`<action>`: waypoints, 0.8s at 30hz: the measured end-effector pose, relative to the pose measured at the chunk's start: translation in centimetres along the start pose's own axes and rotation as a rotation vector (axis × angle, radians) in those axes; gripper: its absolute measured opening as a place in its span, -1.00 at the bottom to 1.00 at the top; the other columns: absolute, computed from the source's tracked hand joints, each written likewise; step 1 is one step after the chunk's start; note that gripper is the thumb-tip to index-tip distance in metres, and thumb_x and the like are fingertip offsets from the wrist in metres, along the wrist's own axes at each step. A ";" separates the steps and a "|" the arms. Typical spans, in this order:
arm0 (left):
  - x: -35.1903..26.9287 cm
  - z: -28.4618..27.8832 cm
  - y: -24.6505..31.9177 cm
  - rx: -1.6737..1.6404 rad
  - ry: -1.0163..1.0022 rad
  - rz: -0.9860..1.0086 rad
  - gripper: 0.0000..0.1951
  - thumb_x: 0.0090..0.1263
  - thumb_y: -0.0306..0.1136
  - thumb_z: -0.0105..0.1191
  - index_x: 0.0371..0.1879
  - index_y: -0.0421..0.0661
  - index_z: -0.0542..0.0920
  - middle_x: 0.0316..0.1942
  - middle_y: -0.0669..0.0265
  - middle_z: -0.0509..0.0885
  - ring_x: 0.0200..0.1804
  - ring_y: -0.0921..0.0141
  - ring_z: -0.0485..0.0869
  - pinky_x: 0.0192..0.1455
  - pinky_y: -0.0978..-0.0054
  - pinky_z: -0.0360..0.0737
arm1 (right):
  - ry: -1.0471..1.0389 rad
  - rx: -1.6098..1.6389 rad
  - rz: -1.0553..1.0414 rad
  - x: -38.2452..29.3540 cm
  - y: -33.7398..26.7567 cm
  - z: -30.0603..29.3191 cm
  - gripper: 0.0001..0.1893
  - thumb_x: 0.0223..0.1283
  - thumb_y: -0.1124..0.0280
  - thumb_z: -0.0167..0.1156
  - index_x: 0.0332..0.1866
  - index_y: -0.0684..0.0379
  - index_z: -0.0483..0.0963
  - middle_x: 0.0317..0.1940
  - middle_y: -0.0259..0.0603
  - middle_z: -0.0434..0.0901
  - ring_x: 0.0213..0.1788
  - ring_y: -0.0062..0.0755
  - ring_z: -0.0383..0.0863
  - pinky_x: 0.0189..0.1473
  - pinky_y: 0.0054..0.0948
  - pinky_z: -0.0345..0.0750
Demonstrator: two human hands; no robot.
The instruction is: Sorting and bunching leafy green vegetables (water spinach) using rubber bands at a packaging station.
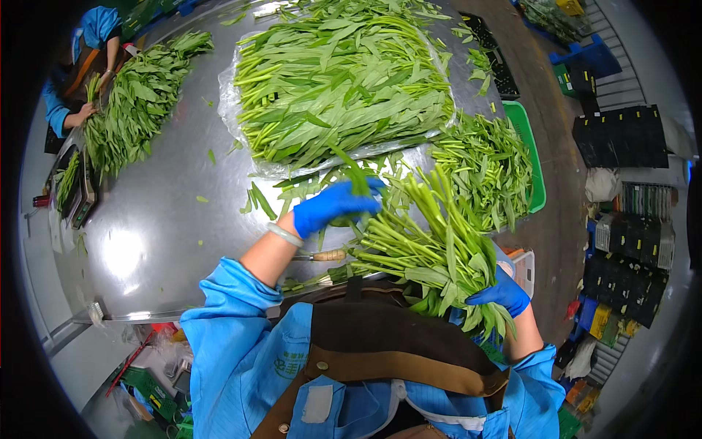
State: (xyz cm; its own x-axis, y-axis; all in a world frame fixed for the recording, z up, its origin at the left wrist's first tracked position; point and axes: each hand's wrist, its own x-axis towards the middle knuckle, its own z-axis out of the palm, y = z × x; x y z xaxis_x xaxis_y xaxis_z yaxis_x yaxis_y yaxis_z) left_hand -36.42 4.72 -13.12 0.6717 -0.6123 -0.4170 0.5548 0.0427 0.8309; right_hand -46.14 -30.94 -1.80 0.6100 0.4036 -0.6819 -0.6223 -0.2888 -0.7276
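My right hand [502, 294], in a blue glove, grips a bunch of water spinach [433, 236] near its leafy end. The cut stems fan out up and to the left over the table edge. My left hand [337, 203], also gloved and slightly blurred, is just left of those stems with a long loose leaf [354, 170] between its fingers. Under my left forearm, a wooden-handled tool [328, 255] lies on the steel table [181, 214]; its far part is hidden. Beyond my hands, a large pile of water spinach [345, 93] rests on clear plastic film [227, 93].
A green crate [535, 164] stands at the right beside a heap of cut stems and leaves [482, 170]. Across the table, a co-worker's hands [86, 112] handle greens next to a scale [83, 200]. Black crates [620, 137] line the right side.
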 end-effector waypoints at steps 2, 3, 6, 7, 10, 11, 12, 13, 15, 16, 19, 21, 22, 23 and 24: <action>0.2 3.2 -1.2 -0.238 -0.171 0.034 -0.51 0.30 -0.27 0.15 0.20 -0.19 0.45 -0.02 0.29 0.61 -0.08 0.50 0.56 0.01 0.56 0.47 | -0.029 0.006 0.020 0.3 0.3 0.0 -0.15 -0.22 0.57 0.47 0.33 0.26 0.28 0.16 -0.24 0.48 0.18 -0.40 0.41 0.25 -0.41 0.33; 0.0 4.0 -1.2 -0.391 -0.251 -0.002 -0.53 0.30 -0.27 0.15 0.17 -0.19 0.47 -0.04 0.30 0.62 -0.17 0.53 0.57 -0.15 0.63 0.49 | -0.028 0.006 0.020 0.3 0.3 0.0 -0.15 -0.22 0.57 0.47 0.33 0.26 0.28 0.16 -0.24 0.48 0.18 -0.40 0.41 0.25 -0.41 0.33; 1.5 0.3 -3.3 -0.262 -0.051 0.134 -0.64 0.27 -0.34 0.15 0.04 -0.16 0.55 -0.17 0.35 0.60 -0.16 0.52 0.58 -0.05 0.60 0.49 | -0.004 -0.002 0.019 -0.4 -0.3 0.2 -0.12 -0.25 0.56 0.48 0.34 0.26 0.26 0.18 -0.23 0.46 0.21 -0.39 0.40 0.27 -0.40 0.32; 0.5 -0.1 0.0 -0.378 0.104 0.106 -0.72 0.27 -0.36 0.14 -0.07 -0.17 0.57 -0.24 0.38 0.61 -0.26 0.56 0.55 -0.18 0.65 0.47 | 0.000 0.005 0.020 -0.8 0.0 0.1 -0.12 -0.25 0.56 0.48 0.34 0.26 0.26 0.18 -0.23 0.46 0.21 -0.39 0.40 0.27 -0.40 0.32; 0.9 -5.3 -1.4 -0.497 0.304 0.209 -0.74 0.29 -0.43 0.15 -0.05 -0.19 0.57 -0.28 0.38 0.61 -0.31 0.57 0.53 -0.22 0.63 0.49 | 0.073 0.064 -0.005 -2.1 1.7 -1.0 -0.03 -0.34 0.62 0.50 0.38 0.24 0.21 0.22 -0.24 0.42 0.25 -0.36 0.38 0.29 -0.37 0.32; 1.1 -5.5 -1.7 -0.433 0.302 0.224 -0.73 0.30 -0.43 0.15 -0.04 -0.19 0.56 -0.28 0.38 0.61 -0.32 0.56 0.53 -0.22 0.62 0.50 | 0.073 0.062 -0.005 -2.4 2.4 -1.3 -0.03 -0.34 0.62 0.50 0.38 0.24 0.21 0.22 -0.24 0.42 0.25 -0.36 0.38 0.29 -0.37 0.32; 1.3 -4.6 -2.1 -0.412 0.247 0.192 -0.73 0.30 -0.42 0.15 -0.03 -0.19 0.57 -0.26 0.36 0.61 -0.31 0.55 0.54 -0.20 0.61 0.52 | 0.091 0.142 0.011 -2.5 2.7 -1.4 -0.01 -0.35 0.64 0.50 0.38 0.23 0.21 0.23 -0.25 0.41 0.25 -0.36 0.38 0.29 -0.37 0.32; 1.5 -3.2 -2.5 -0.391 0.192 0.160 -0.72 0.31 -0.41 0.15 -0.02 -0.19 0.57 -0.24 0.35 0.61 -0.29 0.54 0.55 -0.18 0.59 0.54 | 0.107 0.220 0.028 -2.5 2.8 -1.4 0.00 -0.37 0.65 0.50 0.39 0.23 0.20 0.24 -0.25 0.41 0.25 -0.36 0.38 0.29 -0.37 0.32; 2.1 -0.4 -3.2 -0.571 -0.031 0.032 -0.48 0.31 -0.41 0.13 0.27 -0.19 0.38 -0.02 0.28 0.60 -0.03 0.45 0.59 0.04 0.54 0.54 | 0.088 0.228 0.036 -2.0 2.9 -1.4 0.02 -0.38 0.65 0.51 0.40 0.21 0.20 0.23 -0.27 0.41 0.26 -0.35 0.37 0.30 -0.36 0.31; 2.3 1.6 -3.3 -0.556 -0.075 0.088 -0.44 0.30 -0.39 0.14 0.30 -0.19 0.34 0.05 0.25 0.58 0.01 0.42 0.59 0.07 0.53 0.53 | 0.065 0.198 0.010 -1.7 3.4 -1.4 0.03 -0.39 0.65 0.51 0.40 0.20 0.20 0.24 -0.27 0.41 0.26 -0.35 0.37 0.30 -0.35 0.31; 2.0 4.6 -2.0 -0.476 -0.291 0.000 -0.35 0.27 -0.33 0.15 0.35 -0.20 0.25 0.23 0.16 0.49 0.09 0.36 0.57 0.11 0.51 0.51 | 0.058 0.150 0.013 -1.5 5.0 -1.9 0.05 -0.40 0.63 0.53 0.41 0.18 0.19 0.25 -0.28 0.40 0.27 -0.33 0.36 0.32 -0.32 0.29; 2.8 2.7 -2.9 -0.341 -0.286 0.106 -0.37 0.28 -0.30 0.14 0.33 -0.22 0.27 0.10 0.22 0.57 -0.04 0.42 0.59 0.03 0.54 0.51 | 0.070 0.165 -0.079 -1.8 5.7 -2.2 0.04 -0.39 0.64 0.52 0.41 0.18 0.18 0.26 -0.26 0.39 0.28 -0.31 0.36 0.32 -0.30 0.29; 3.1 0.4 -4.5 -0.503 -0.187 0.207 -0.43 0.30 -0.30 0.11 0.28 -0.22 0.33 0.00 0.26 0.58 -0.12 0.46 0.58 -0.02 0.56 0.50 | 0.074 0.248 -0.096 -1.9 6.3 -2.3 0.05 -0.41 0.69 0.49 0.41 0.18 0.18 0.27 -0.24 0.38 0.29 -0.29 0.35 0.33 -0.29 0.29; 3.3 -1.8 -5.7 -0.663 -0.089 0.306 -0.49 0.32 -0.30 0.09 0.23 -0.23 0.39 -0.09 0.31 0.59 -0.21 0.50 0.56 -0.07 0.59 0.50 | 0.075 0.247 -0.092 -2.3 7.1 -2.8 0.05 -0.41 0.69 0.49 0.41 0.18 0.18 0.27 -0.24 0.38 0.29 -0.29 0.35 0.33 -0.29 0.29; 3.3 -4.6 -6.0 -0.793 -0.156 0.368 -0.53 0.35 -0.26 0.08 0.19 -0.23 0.43 -0.16 0.34 0.57 -0.27 0.53 0.52 -0.11 0.61 0.49 | 0.116 0.284 -0.032 -2.8 7.8 -3.5 0.06 -0.43 0.73 0.46 0.41 0.18 0.18 0.27 -0.23 0.38 0.30 -0.28 0.35 0.32 -0.28 0.31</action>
State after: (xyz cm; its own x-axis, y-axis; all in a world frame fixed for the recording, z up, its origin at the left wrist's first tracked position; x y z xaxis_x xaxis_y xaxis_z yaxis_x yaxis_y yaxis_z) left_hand -35.30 6.07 -21.12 0.8319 -0.5503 -0.0708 0.5329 0.7568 0.3785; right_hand -50.98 -37.40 -5.87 0.6735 0.3019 -0.6748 -0.7041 -0.0162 -0.7100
